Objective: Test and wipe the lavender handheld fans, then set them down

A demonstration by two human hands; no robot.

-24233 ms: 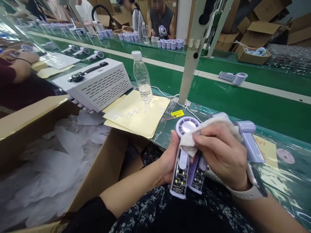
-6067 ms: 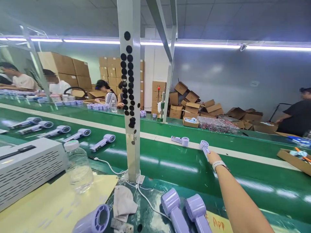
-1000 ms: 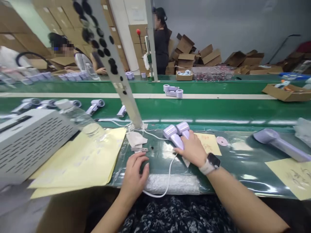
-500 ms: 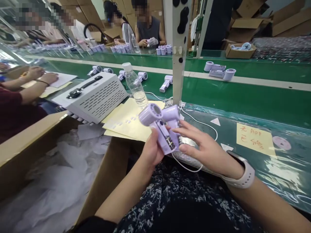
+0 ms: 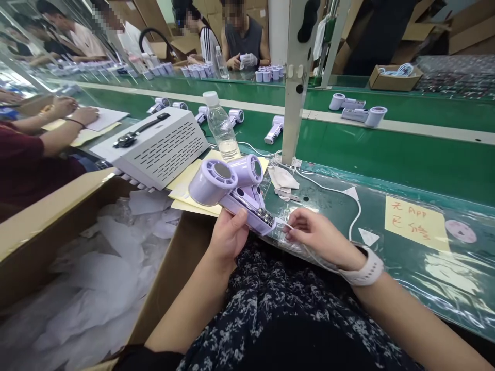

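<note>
My left hand (image 5: 227,237) is wrapped round two lavender handheld fans. The nearer handheld fan (image 5: 211,188) has an open handle, with a circuit board showing near its lower end. Behind it, the second handheld fan (image 5: 245,170) is partly hidden. At the bottom end of the nearer handle, my right hand (image 5: 313,234) pinches a white cable (image 5: 284,223) between thumb and fingers. The cable's tip meets the handle's end; whether it is fully plugged in I cannot tell. Yellow paper sheets (image 5: 185,190) lie just beyond the fans.
A water bottle (image 5: 222,126) and a grey vented metal box (image 5: 154,147) stand ahead to the left. An open carton (image 5: 185,257) of white wrappers is at my left. More fans (image 5: 274,130) lie on the green conveyor belt (image 5: 348,154) beyond an upright post (image 5: 296,103). Several people sit around.
My right hand has gone from beside the fans to the handle's lower end and closed on the cable. The fans have tilted left in my left hand, uncovering a crumpled white wrapper on the table.
</note>
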